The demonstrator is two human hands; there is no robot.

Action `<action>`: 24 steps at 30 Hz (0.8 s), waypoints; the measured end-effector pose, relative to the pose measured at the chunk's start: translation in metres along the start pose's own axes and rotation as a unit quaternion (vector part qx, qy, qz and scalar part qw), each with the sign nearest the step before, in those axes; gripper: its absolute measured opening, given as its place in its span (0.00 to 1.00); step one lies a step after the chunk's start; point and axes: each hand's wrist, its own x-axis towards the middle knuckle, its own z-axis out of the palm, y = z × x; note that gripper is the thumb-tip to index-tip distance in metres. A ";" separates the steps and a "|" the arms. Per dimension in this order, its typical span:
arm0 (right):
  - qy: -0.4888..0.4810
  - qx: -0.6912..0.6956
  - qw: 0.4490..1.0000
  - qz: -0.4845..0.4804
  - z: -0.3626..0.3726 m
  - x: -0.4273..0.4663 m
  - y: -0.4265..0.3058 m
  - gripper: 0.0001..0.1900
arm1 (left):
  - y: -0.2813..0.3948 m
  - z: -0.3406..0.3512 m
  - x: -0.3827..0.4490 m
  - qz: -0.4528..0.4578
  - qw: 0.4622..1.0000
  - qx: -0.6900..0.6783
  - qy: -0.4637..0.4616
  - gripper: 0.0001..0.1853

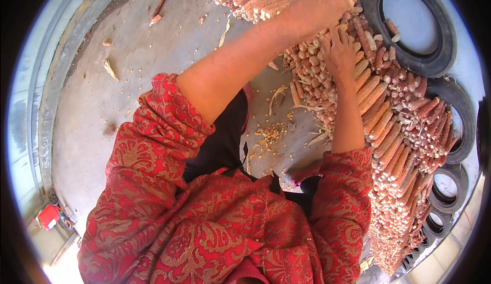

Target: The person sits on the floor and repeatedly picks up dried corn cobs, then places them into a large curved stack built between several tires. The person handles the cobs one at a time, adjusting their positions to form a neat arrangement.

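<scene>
A long stack of bare corn cobs (378,109) runs along the right side, most cobs laid in parallel rows with their ends facing out. My left hand (324,4) reaches across to the top of the stack, its fingers curled over; whatever lies under them is hidden. Just below it, my right hand (339,55) rests on the cobs with its fingers stretched out and slightly apart. Redder cobs (425,115) lie heaped behind the front rows. Both forearms come out of rolled red patterned sleeves.
Rubber tyres (447,50) lean in a line against the wall behind the stack. Loose corn kernels (272,136) and husk scraps (111,69) litter the concrete floor (126,50). A broken cob (158,9) lies at the upper left. Something red (48,217) stands at the lower left.
</scene>
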 end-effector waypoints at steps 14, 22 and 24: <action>0.030 0.201 0.978 -0.046 0.033 -0.110 -0.071 0.12 | 0.017 -0.004 -0.019 -0.033 0.997 -0.064 -0.043 0.05; -0.087 0.037 0.972 0.217 0.197 -0.181 -0.028 0.20 | 0.027 -0.001 -0.035 -0.032 0.982 -0.129 -0.133 0.08; -0.114 -0.012 0.966 0.231 0.217 -0.177 -0.020 0.20 | 0.031 -0.006 -0.040 -0.070 0.981 -0.126 -0.127 0.09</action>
